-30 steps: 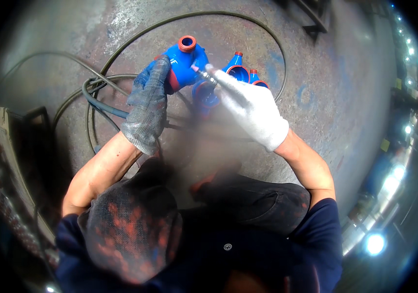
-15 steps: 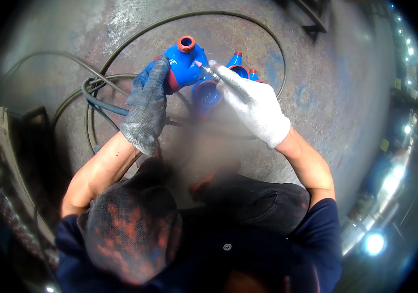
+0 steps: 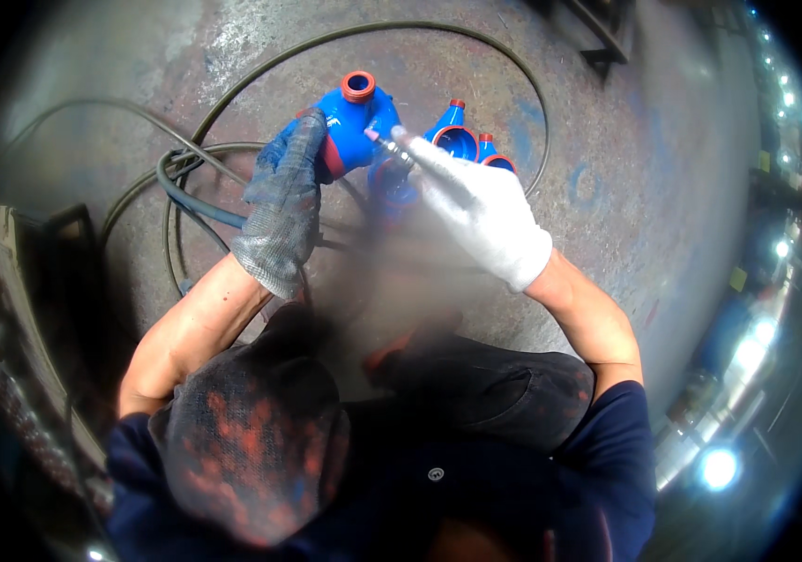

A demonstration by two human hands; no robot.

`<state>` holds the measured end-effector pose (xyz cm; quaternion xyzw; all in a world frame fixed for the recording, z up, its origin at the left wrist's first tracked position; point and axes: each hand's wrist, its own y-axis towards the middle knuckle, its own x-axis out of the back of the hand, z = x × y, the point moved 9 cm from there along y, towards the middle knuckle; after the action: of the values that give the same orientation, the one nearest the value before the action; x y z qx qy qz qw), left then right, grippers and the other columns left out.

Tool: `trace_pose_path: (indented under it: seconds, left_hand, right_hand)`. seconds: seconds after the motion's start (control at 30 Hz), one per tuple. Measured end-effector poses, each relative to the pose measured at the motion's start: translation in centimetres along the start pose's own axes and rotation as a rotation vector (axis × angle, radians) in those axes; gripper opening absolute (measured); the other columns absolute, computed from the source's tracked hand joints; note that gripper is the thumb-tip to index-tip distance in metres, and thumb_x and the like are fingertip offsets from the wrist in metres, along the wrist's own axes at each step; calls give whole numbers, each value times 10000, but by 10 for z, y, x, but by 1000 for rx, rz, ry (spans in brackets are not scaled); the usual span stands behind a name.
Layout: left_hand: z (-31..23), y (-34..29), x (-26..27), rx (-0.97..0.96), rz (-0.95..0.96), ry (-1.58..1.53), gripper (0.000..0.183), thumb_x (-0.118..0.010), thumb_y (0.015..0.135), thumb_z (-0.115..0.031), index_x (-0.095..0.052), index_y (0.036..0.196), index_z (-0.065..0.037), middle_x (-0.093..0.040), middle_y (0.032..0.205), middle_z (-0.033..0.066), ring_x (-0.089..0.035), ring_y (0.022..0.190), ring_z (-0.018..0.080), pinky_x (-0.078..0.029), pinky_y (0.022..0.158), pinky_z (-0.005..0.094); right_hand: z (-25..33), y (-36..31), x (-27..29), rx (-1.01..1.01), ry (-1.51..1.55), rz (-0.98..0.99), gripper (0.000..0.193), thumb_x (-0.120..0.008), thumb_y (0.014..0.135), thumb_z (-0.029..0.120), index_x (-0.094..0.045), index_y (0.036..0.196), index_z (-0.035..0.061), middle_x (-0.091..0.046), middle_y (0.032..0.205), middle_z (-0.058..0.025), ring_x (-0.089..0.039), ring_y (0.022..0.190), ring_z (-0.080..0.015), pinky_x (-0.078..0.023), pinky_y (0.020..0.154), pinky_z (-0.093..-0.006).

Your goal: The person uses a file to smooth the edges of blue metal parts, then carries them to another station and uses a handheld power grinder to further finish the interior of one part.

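Observation:
My left hand (image 3: 287, 201), in a dirty grey glove with blue stains, is closed on the left side of a blue hollow casting (image 3: 349, 124). The casting has a red threaded neck at its top and a red band beside my fingers. My right hand (image 3: 485, 211), in a white glove, wraps round a slim die grinder (image 3: 395, 150). Its metal collet and small pink tip show beyond my fingers, while the glove hides its body. The tip is at the casting's right side; I cannot tell whether it touches.
Similar blue castings with red rims (image 3: 458, 142) stand on the stained concrete floor (image 3: 626, 150) by my right hand. A long hose (image 3: 363, 30) loops around the work area, with more hose (image 3: 200, 208) coiled at left. A dark metal frame (image 3: 598, 33) is at the far right.
My right hand and the die grinder have shifted slightly left and down, bringing the pink tip lower along the casting. My left hand and the casting have barely moved.

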<state>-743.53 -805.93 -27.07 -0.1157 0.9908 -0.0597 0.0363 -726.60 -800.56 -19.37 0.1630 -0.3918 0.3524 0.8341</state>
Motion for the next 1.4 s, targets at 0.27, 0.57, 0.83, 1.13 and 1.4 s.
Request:
trace_pose_path:
  seconds: [0.27,0.57,0.83,1.13,1.4]
  left_hand:
    - [9,4,7,104,-8,148,465,-676,880,-42,-530,1319,2,-643,1200,209,-644,1095,358,-526,939,423]
    - [12,5,-21,385,151,-545,552,-738,865,-262,-561,1298,30,-659,1216,123,-629,1119,204,-448,1046,360]
    - [29,5,-5,448,-18,-210,541,-828,793,-237,-621,1236,-8,-691,1103,70,-661,998,158,-518,936,325]
    - [77,99,29,154,-116,486,596,-865,689,-399,-684,1081,12,-734,977,139,-704,916,247,-541,840,360]
    - [96,143,8,83,71,895,468,-827,776,-239,-667,1136,14,-735,997,132,-706,871,216,-550,799,337]
  right_hand:
    - [1,4,17,-14,137,-67,429,-647,939,128,-588,1362,94,-723,929,-157,-695,686,-203,-548,626,-296]
    - [-35,-13,88,-434,533,-368,496,-608,1003,297,-525,1417,37,-600,721,10,-478,576,-26,-392,523,-198]
    - [-33,-27,71,-609,646,-251,483,-595,1011,262,-508,1435,47,-564,700,11,-454,569,-21,-379,520,-194]
    - [-29,-44,74,-543,648,-273,470,-595,1012,253,-513,1439,73,-605,804,-2,-523,692,-46,-440,601,-211]
    - [-36,-69,66,-630,763,-232,488,-605,1007,275,-504,1447,89,-573,681,11,-406,500,-9,-325,463,-186]
